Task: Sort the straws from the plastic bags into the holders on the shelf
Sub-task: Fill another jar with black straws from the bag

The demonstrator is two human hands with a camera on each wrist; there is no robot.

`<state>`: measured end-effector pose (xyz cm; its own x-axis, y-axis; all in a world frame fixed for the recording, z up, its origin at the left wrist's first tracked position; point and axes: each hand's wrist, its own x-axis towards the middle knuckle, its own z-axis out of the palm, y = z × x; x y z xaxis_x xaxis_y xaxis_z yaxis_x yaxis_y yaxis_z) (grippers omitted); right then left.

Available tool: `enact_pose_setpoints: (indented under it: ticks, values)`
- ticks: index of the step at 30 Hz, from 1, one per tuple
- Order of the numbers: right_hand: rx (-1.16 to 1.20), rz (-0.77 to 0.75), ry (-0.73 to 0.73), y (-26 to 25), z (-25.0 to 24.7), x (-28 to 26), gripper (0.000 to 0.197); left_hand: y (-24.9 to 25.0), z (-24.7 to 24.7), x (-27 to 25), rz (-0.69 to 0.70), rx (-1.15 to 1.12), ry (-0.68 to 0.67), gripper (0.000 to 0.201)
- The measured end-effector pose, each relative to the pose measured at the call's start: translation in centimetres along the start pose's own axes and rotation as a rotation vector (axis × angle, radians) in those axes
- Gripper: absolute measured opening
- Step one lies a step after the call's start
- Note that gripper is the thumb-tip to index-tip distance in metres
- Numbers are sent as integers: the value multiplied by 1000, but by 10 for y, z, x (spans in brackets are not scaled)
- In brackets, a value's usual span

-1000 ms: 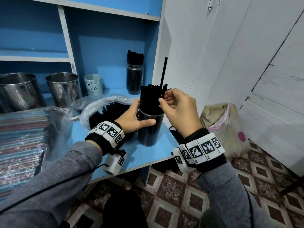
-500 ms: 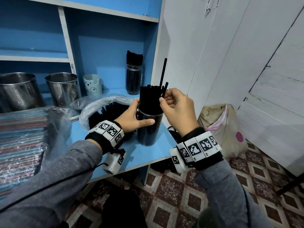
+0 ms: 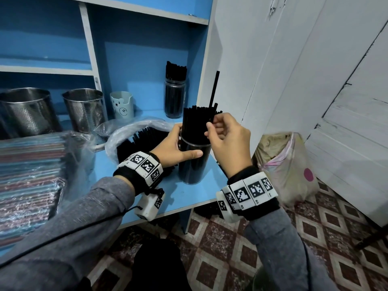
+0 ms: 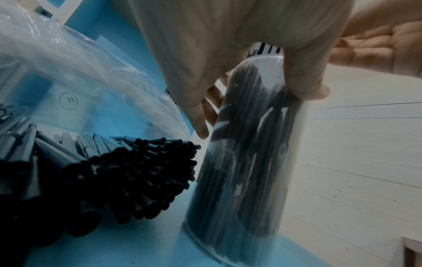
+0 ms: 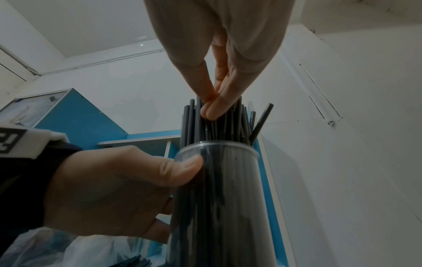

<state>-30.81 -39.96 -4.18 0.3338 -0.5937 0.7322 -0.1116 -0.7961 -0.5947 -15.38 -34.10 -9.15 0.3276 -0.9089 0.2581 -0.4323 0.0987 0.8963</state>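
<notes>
A clear cylindrical holder [image 3: 193, 171] stands near the blue shelf's front edge, packed with black straws [image 3: 195, 122]. My left hand [image 3: 184, 147] grips the holder just below its rim, thumb in front and fingers behind. My right hand [image 3: 210, 129] is at the right side of the bundle's top and pinches a straw there. One tall straw [image 3: 214, 89] sticks up well above the others, right over those fingers. In the right wrist view the right hand [image 5: 211, 110] has thumb and fingers pressed together among the straw tips. An opened plastic bag [image 3: 134, 131] of black straws lies left of the holder.
A second jar [image 3: 175, 97] of black straws stands at the back. A bear cup [image 3: 121, 105] and two perforated metal holders [image 3: 86, 110] [image 3: 27, 112] stand to its left. A bag of coloured straws [image 3: 31, 175] lies at far left. A white cabinet wall [image 3: 241, 59] rises right of the shelf.
Almost nothing has moved. Both hands stay at the holder, and the tall straw still stands above the bundle.
</notes>
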Motion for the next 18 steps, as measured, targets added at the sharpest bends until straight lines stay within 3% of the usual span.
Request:
enact_pose_setpoints:
  ticks: [6, 14, 18]
  values:
    - [-31, 34, -15, 0, 0, 6, 4, 2, 0, -1, -8, -2, 6, 79]
    - [32, 90, -170, -10, -23, 17, 5, 3, -1, 0, -25, -3, -26, 80]
    - [103, 84, -91, -22, -32, 38, 12, 4, -2, 2, -58, -26, -40, 87]
